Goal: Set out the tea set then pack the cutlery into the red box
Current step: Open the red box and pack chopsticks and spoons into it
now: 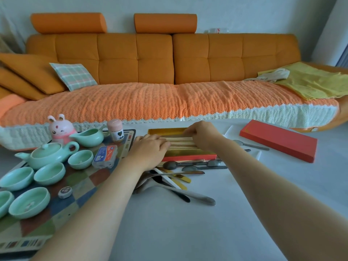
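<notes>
From my remote seat I see both hands working over the red box [188, 157], which lies open on the white table [188, 227] just in front of the orange sofa [154, 59]. Its lining is gold, and a row of pale wooden chopsticks [181, 143] lies lengthwise inside.

The left hand [150, 147] rests on the left end of the chopsticks, its fingers laid fairly flat over them, pressing rather than gripping. The right hand [202, 133] is at the right end with its fingers curled, pinching the chopsticks at the far side of the row.

The box's red lid [278, 140] lies apart to the right on the table. A metal spoon [251, 145] lies between box and lid.

Just before the box's near wall sit some dark spoons [170, 164], and nearer me is a loose heap of cutlery [169, 180] of mixed handles, partly under the left forearm.

The tea set stands to the left on a chequered mat [75, 193]: a celadon teapot [47, 153], a pouring pitcher [88, 137] behind it, and several matching cups [81, 159] around them. A pink rabbit figure [60, 129], a small pink jar [115, 129] and a clear plastic case [104, 156] share the mat.
</notes>
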Tool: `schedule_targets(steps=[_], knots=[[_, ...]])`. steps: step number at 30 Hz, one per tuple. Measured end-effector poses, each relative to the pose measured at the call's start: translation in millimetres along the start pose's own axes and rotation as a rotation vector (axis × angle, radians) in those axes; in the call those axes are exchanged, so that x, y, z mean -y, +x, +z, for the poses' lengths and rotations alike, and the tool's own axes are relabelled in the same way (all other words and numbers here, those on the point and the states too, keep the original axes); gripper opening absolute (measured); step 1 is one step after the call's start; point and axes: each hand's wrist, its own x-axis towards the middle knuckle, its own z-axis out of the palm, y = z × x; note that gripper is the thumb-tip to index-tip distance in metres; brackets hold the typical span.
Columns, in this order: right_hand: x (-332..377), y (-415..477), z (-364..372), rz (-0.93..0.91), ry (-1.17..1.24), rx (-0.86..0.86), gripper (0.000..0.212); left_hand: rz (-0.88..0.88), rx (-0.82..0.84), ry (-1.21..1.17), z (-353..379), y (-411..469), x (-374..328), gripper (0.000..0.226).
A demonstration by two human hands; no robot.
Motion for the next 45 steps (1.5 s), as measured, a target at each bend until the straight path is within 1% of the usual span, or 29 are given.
schedule_targets(steps=[2,4,5,7,8,10,12,13,14,16,19,21,24,27,31,34,39,43,45], knots=[[1,-5,1,-0.051,-0.028,0.038,0.039,0.020,-0.009,-0.016,0,-3,-3,0.053],[2,-11,2,-0.081,-0.072,0.118,0.034,0.016,0.030,-0.038,-2,-6,-6,0.052],[2,-14,3,-0.089,-0.090,0.151,0.035,0.005,0.040,-0.058,-4,-7,-7,0.052],[1,-20,2,-0.101,-0.103,0.162,0.037,0.008,-0.007,-0.081,-7,-10,-7,0.052],[1,-23,1,-0.119,-0.103,0.133,0.038,0.026,-0.052,-0.078,-8,-12,-7,0.051],[3,-30,-4,-0.204,-0.122,0.019,0.036,0.072,-0.166,-0.066,-10,-16,-7,0.044],[8,-39,-9,-0.313,-0.139,-0.108,0.032,0.144,-0.298,-0.037,-12,-22,-9,0.030],[11,-45,-11,-0.341,-0.142,-0.145,0.032,0.178,-0.344,-0.029,-13,-25,-12,0.022],[14,-50,-12,-0.340,-0.146,-0.147,0.032,0.205,-0.367,-0.031,-16,-29,-15,0.015],[17,-60,-11,-0.309,-0.182,-0.067,0.033,0.231,-0.339,-0.051,-20,-38,-20,0.009],[14,-75,-3,-0.297,-0.322,0.055,0.036,0.207,-0.252,-0.070,-22,-51,-23,0.016],[9,-83,0,-0.286,-0.383,0.088,0.040,0.156,-0.130,-0.080,-22,-59,-23,0.024],[5,-88,3,-0.242,-0.380,0.112,0.044,0.106,0.060,-0.057,-20,-68,-24,0.041],[3,-90,2,-0.232,-0.375,0.120,0.043,0.077,0.135,-0.053,-20,-71,-24,0.042],[3,-90,3,-0.212,-0.424,0.138,0.035,0.075,0.161,-0.092,-21,-72,-21,0.037],[4,-88,4,-0.190,-0.512,0.141,0.030,0.079,0.152,-0.133,-21,-72,-18,0.033],[7,-83,10,-0.154,-0.595,0.130,0.025,0.091,0.036,-0.195,-20,-72,-16,0.030],[11,-82,0,-0.188,-0.509,0.164,0.017,0.119,-0.031,-0.202,-21,-69,-14,0.031],[13,-82,-9,-0.193,-0.462,0.150,0.011,0.122,-0.047,-0.213,-22,-66,-14,0.032]])
